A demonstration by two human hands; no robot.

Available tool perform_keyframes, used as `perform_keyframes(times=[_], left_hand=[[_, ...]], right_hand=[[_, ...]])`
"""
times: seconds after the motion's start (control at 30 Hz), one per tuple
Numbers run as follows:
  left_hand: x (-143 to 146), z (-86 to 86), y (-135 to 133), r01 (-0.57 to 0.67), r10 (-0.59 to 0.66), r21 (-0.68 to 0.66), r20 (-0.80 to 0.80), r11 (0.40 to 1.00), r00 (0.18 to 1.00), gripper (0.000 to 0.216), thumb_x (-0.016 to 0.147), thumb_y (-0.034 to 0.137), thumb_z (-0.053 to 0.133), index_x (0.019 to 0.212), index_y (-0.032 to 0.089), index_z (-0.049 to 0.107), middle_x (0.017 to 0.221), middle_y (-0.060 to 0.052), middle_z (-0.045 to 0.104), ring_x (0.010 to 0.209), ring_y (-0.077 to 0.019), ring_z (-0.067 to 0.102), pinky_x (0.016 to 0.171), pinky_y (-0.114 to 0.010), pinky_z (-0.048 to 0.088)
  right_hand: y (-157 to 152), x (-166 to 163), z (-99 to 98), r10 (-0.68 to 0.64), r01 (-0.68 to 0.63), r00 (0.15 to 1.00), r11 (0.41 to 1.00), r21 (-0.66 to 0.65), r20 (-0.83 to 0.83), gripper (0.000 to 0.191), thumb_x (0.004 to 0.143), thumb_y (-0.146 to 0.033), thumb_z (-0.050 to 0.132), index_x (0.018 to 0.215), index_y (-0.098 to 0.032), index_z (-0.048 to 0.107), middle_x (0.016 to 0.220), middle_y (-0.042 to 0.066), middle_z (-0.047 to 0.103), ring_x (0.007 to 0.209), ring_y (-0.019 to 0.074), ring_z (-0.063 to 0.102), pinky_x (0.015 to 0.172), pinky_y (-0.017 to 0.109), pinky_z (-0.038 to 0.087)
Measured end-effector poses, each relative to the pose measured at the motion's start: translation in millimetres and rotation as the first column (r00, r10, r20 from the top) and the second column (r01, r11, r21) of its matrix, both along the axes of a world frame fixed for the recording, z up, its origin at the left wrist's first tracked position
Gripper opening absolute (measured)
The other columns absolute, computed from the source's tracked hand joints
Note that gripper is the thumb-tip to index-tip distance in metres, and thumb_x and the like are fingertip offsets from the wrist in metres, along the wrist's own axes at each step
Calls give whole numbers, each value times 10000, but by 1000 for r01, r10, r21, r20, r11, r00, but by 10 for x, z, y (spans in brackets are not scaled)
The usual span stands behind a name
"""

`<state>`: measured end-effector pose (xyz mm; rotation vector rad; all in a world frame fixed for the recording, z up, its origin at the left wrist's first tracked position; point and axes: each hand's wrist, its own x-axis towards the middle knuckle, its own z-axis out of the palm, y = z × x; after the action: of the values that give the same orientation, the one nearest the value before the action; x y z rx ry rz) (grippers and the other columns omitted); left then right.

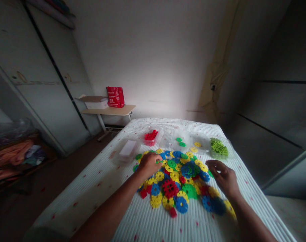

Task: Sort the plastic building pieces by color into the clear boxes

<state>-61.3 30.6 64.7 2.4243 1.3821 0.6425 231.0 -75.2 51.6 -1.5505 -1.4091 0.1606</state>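
Observation:
A heap of flat plastic gear-shaped pieces (179, 178) in yellow, blue, green and red lies on a white striped bed sheet (97, 188). My left hand (149, 164) rests at the heap's upper left edge, fingers curled in a pinch on a small green piece. My right hand (224, 178) hovers over the heap's right edge, palm down, fingers loosely spread, holding nothing I can see. Beyond the heap stand clear plastic containers: one with red pieces (151, 137), one with green pieces (219, 148), one with two green discs (180, 142).
A clear box with a white lid (127, 149) sits left of the heap. A small side table (110, 110) with a red bag (115, 96) stands by the far wall. Wardrobe doors run along the left. Clothes lie at the far left.

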Motion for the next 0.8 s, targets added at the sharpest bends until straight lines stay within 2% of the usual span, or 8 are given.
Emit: perform_keyframes(times=[0.1,0.23,0.3,0.43,0.57,0.7,0.8], left_hand=[[90,-17,-157,43,-46,-26,-105,999,993,106,728,228,599,752,214,701,810,-13,703,823,-163,625,761,-250,447],[191,42,-299,-23,13,-34,-285,999,959,182,735,364,613,709,198,685,804,-56,694,839,-218,630,754,-311,451],[233,44,-327,-62,48,-34,-314,997,948,245,721,428,622,745,193,685,826,-72,690,842,-235,632,742,-324,454],[299,-55,-306,-97,79,-47,-288,994,954,270,720,445,615,821,203,680,877,-66,688,834,-226,634,706,-304,457],[323,-119,-281,-83,63,-67,-260,994,964,140,747,308,579,789,205,664,861,-35,679,799,-179,622,683,-261,440],[309,-39,-294,-93,68,-99,-223,991,972,92,759,236,557,753,194,639,817,-18,656,793,-156,601,699,-241,431],[325,28,-321,-33,27,-50,-115,998,993,107,761,176,531,780,199,634,839,-14,637,817,-146,587,753,-238,438]], right_hand=[[8,13,-27,2,-2,1000,1000,-16,14,353,781,-486,528,817,-181,701,800,99,731,660,215,681,572,293,542],[18,22,-40,-7,7,1000,1000,0,20,358,782,-495,524,816,-184,698,795,98,730,643,212,678,550,289,537],[24,22,-41,1,-1,999,1000,9,38,355,784,-492,518,813,-186,696,785,94,730,633,208,676,550,288,536],[33,10,-41,3,-4,996,1000,11,92,347,791,-476,498,791,-190,693,784,85,730,625,198,670,560,286,535],[32,-7,-29,6,-7,994,1000,9,112,361,797,-480,485,783,-185,691,782,90,726,614,193,663,539,277,523],[36,-2,-26,26,-28,991,1000,11,134,373,810,-489,466,771,-191,687,773,85,722,616,190,659,550,278,521],[49,19,-53,29,-31,991,999,12,130,369,807,-485,466,773,-190,686,783,88,723,616,190,658,554,282,526]])
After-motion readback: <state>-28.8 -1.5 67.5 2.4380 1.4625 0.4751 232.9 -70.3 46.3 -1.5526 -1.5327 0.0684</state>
